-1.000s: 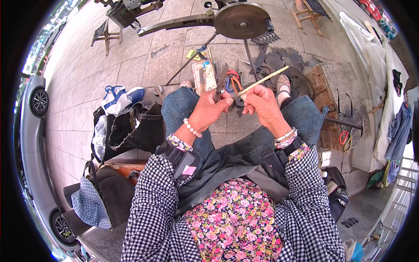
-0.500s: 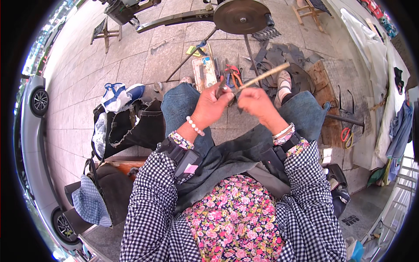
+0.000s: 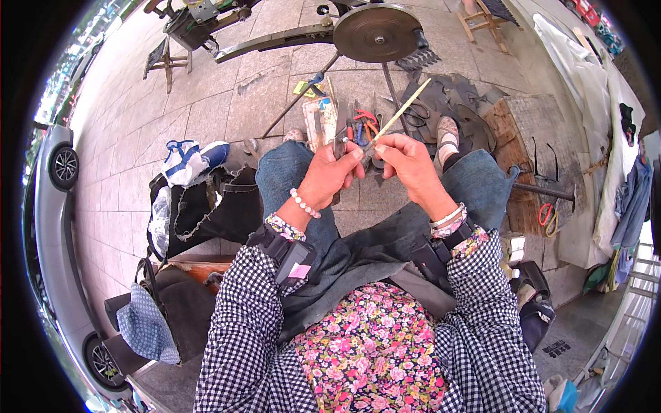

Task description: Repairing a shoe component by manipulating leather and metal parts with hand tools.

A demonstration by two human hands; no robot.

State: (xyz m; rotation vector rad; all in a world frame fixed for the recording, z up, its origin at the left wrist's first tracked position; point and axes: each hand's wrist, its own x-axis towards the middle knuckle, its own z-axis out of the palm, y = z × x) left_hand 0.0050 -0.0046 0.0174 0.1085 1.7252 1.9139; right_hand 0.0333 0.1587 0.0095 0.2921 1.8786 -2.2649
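Note:
In front of my knees, my right hand [image 3: 406,160] pinches the lower end of a long, thin, pale yellow strip [image 3: 403,114]. The strip slants up and away to the right. Close beside it, my left hand [image 3: 333,172] is closed round a dark metal tool [image 3: 339,146], whose top shows above the thumb; its kind I cannot make out. Both hands' fingertips almost meet near the strip's lower end, where a small greyish piece is partly hidden. Beyond them on the ground lie red-handled pliers [image 3: 365,115] and a shallow tray [image 3: 319,121].
A machine's round metal wheel [image 3: 378,36] stands ahead on thin legs. Dark sheet scraps [image 3: 451,93] lie by my right foot. To the right is a wooden block [image 3: 530,127] with red-handled scissors [image 3: 549,219] nearby. Black bags [image 3: 206,217] sit at left.
The strip has turned more upright and shows a thinner edge. My right hand has rotated and its fingertips now pinch the strip beside my left hand. The view has shifted slightly.

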